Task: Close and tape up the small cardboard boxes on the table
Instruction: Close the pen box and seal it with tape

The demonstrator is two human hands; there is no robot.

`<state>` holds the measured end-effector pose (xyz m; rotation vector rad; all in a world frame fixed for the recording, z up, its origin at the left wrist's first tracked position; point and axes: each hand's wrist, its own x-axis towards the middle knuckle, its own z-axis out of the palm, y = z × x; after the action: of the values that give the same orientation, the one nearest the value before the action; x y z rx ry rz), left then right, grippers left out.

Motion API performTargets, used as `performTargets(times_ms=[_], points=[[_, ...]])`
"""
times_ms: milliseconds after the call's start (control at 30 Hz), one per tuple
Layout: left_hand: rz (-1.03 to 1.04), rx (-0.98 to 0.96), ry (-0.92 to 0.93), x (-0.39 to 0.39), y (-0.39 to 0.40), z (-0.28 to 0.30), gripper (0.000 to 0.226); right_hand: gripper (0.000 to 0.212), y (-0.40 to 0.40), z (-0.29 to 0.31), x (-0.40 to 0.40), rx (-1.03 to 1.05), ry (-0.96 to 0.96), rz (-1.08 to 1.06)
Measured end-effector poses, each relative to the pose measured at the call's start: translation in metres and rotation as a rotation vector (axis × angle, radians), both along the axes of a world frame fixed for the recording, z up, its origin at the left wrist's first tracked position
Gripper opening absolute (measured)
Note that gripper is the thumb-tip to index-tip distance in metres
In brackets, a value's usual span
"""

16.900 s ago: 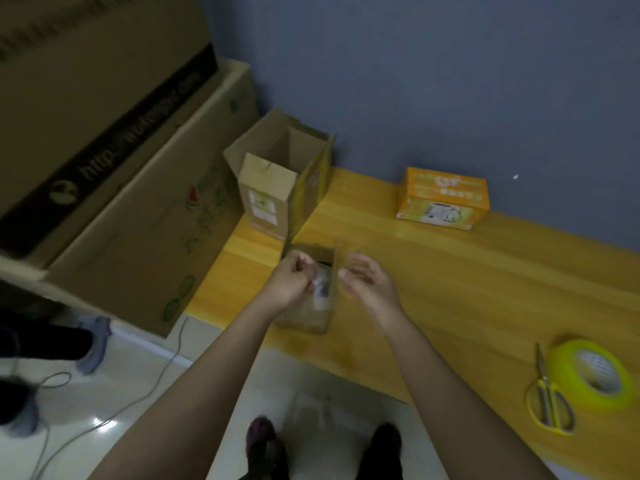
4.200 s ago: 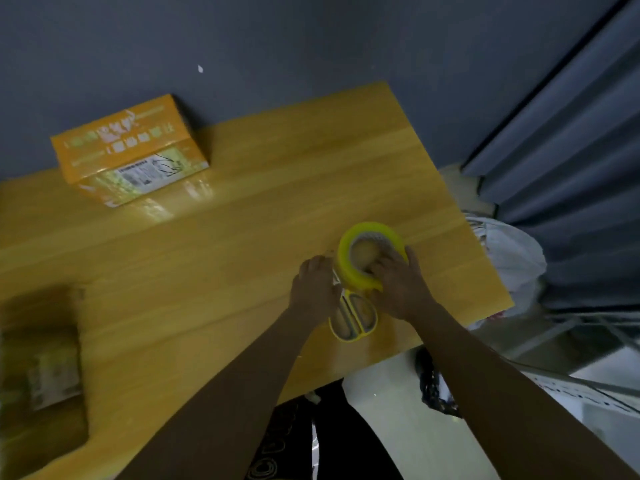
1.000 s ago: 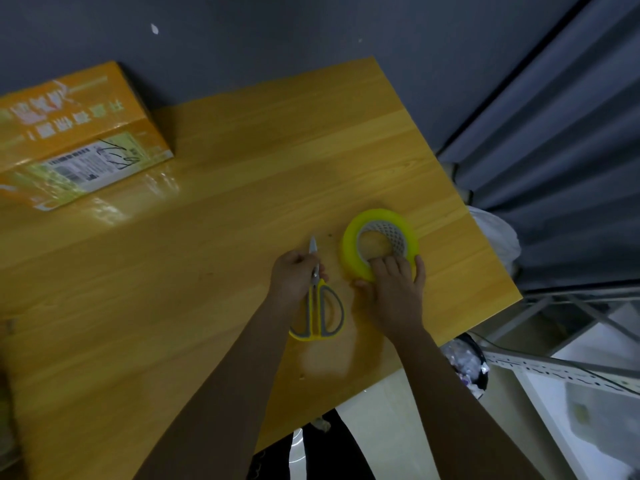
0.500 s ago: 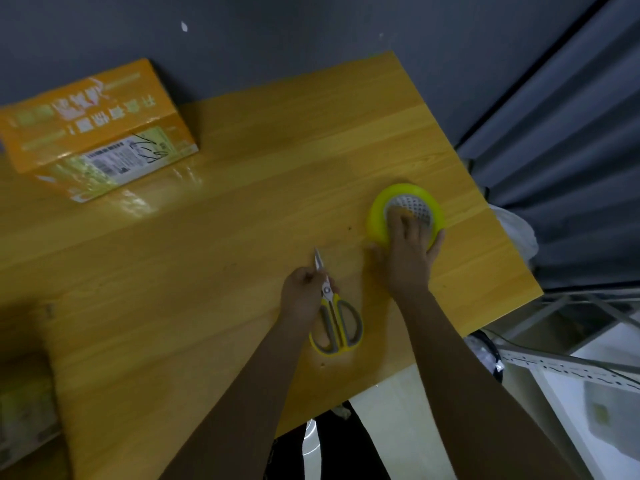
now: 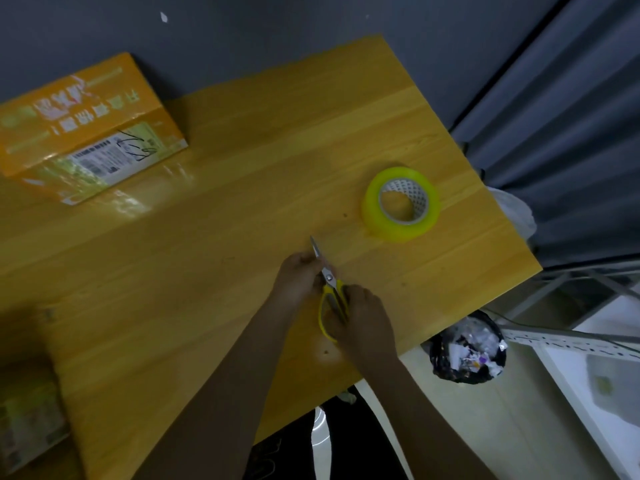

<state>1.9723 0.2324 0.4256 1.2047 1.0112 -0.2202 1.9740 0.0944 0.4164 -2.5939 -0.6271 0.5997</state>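
Gripping scissors (image 5: pixel 329 289) with both hands near table (image 5: pixel 207 271) front edge: left hand (image 5: pixel 299 282) curled round blades, right hand (image 5: pixel 362 318) curled on yellow handles. Risk: blade nicks left fingers if handles open. Long axis runs near-far, tip pointing far-left. Tape (image 5: pixel 401 204) lies flat far-right, box (image 5: pixel 83 123) far-left

1. The orange box (image 5: pixel 86 123) lies closed at the table's far left, against the wall.
2. The tape roll (image 5: pixel 401 204), yellow-green, lies flat near the right edge.
3. The scissors (image 5: pixel 329 289), yellow-handled, blades closed, point away.
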Motion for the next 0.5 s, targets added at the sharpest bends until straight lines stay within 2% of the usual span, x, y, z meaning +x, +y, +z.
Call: performTargets(times_ms=[167,233,300,367,433,500], points=[[-0.051,0.034,0.078,0.025,0.032,-0.001,0.045,0.032,-0.010,0.008,0.017,0.043,0.045,0.005],[-0.157,0.006,0.132,0.040,0.045,-0.003,0.046,0.029,-0.018,0.011,0.025,0.039,-0.002,0.040],[-0.326,-0.060,0.184,0.054,0.051,-0.005,0.041,0.027,-0.028,0.013,0.033,-0.011,-0.069,0.087],[-0.498,-0.061,0.217,0.063,0.050,-0.009,0.026,0.027,-0.037,0.016,0.040,-0.052,-0.156,0.137],[-0.541,0.015,0.205,0.069,0.047,-0.015,0.011,0.026,-0.041,0.017,0.046,-0.030,-0.226,0.190],[-0.493,0.045,0.174,0.071,0.045,-0.020,0.006,0.028,-0.044,0.017,0.053,0.007,-0.315,0.251]])
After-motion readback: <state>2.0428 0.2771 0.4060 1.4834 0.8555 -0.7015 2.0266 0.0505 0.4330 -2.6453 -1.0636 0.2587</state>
